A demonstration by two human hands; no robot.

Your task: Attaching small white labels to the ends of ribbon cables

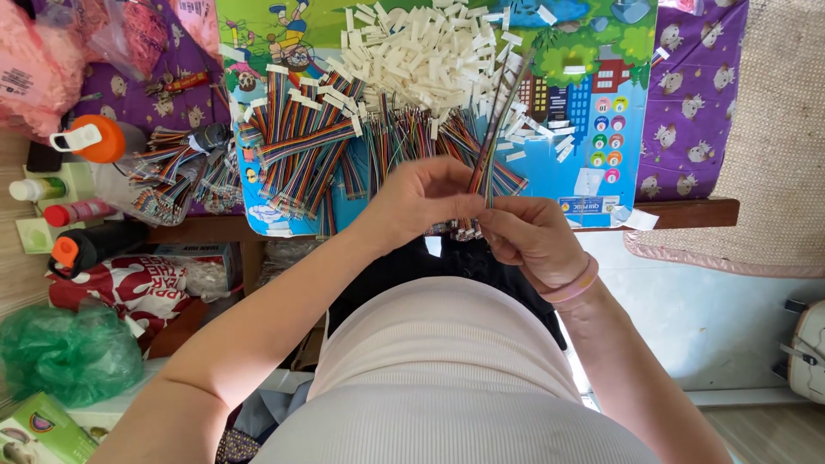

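Wires (497, 120), a thin bundle of coloured strands, stand up from between the two hands and lean away over the mat (601, 103), their far ends reaching into the heap of white connectors (430, 51). The left hand (421, 199) pinches the bundle's lower end, thumb and fingers closed together on it; the right hand (534, 239) sits just beside it, slightly lower, its fingers curled shut around the same end from the other side. Both grips meet at the near edge of the mat, over the lap.

By the look of it, the step in hand is sorting or evening up a picked bundle: the strands are gathered at the fingertips and fan a little above them. A next move would call for a steady pinch from one hand while the other works single strands loose (they are fine and close-packed, so slipping is a risk).

Beyond the fingers, flat ribbons (296, 142) of rainbow-striped cable lie fanned across the left of the mat, and more loose wire ends spread under the connector heap. To the left stand a bottle (94, 137) with an orange cap and a green bag (69, 352).
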